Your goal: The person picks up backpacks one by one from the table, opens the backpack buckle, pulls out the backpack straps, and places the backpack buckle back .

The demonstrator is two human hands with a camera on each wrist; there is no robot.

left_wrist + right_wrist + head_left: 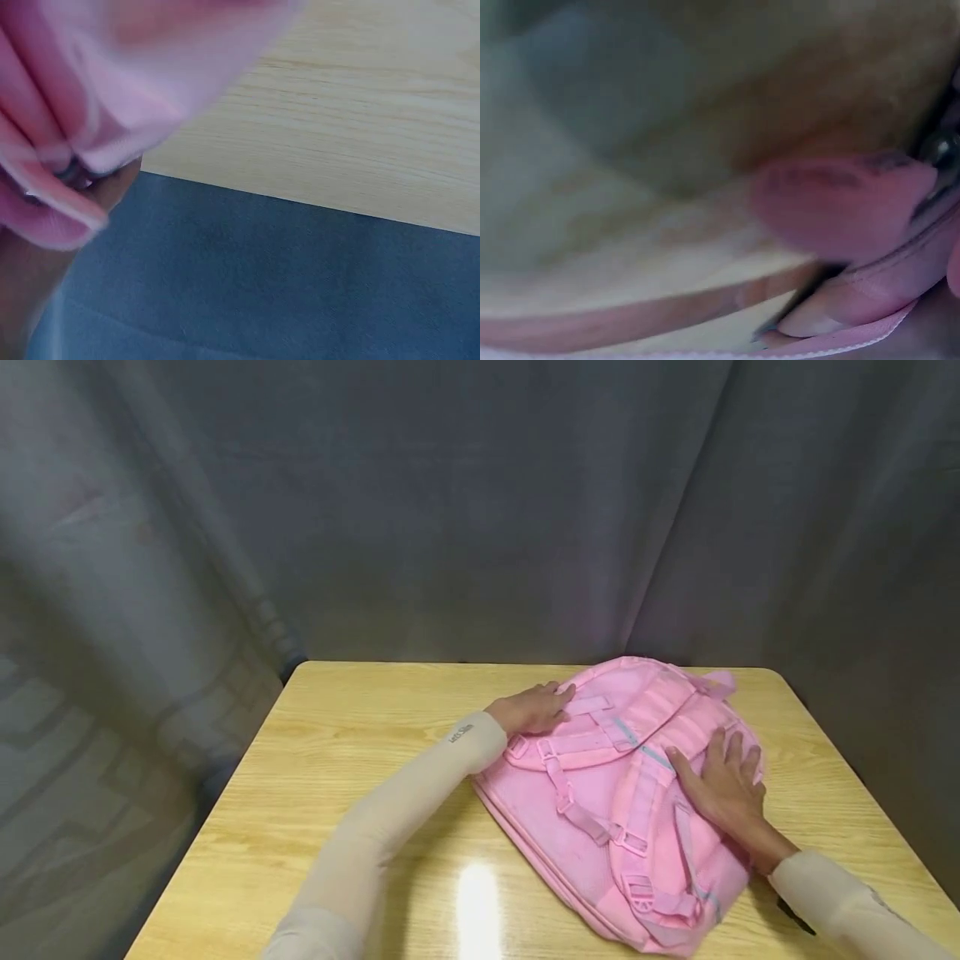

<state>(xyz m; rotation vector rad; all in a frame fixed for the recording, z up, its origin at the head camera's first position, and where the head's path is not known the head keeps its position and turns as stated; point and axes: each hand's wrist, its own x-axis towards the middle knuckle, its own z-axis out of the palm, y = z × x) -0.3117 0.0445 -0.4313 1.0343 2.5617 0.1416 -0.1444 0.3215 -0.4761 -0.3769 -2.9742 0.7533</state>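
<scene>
A pink backpack point(592, 810) lies on the table with its shoulder straps and buckles facing up, tilted toward the right. My left hand point(534, 707) rests on its upper left edge, fingers reaching over the side. Spread flat, my right hand point(726, 789) presses on the right side beside a padded strap point(637, 810). In the left wrist view, pink fabric point(142, 82) covers much of the hand. The right wrist view is blurred, with a pink flap point(840, 202) near a shiny metal piece point(939, 148).
The light wooden table point(360, 735) extends to the left of the backpack. A dark grey curtain point(450, 510) hangs behind it and along both sides. A small dark object point(797, 917) shows by the right wrist.
</scene>
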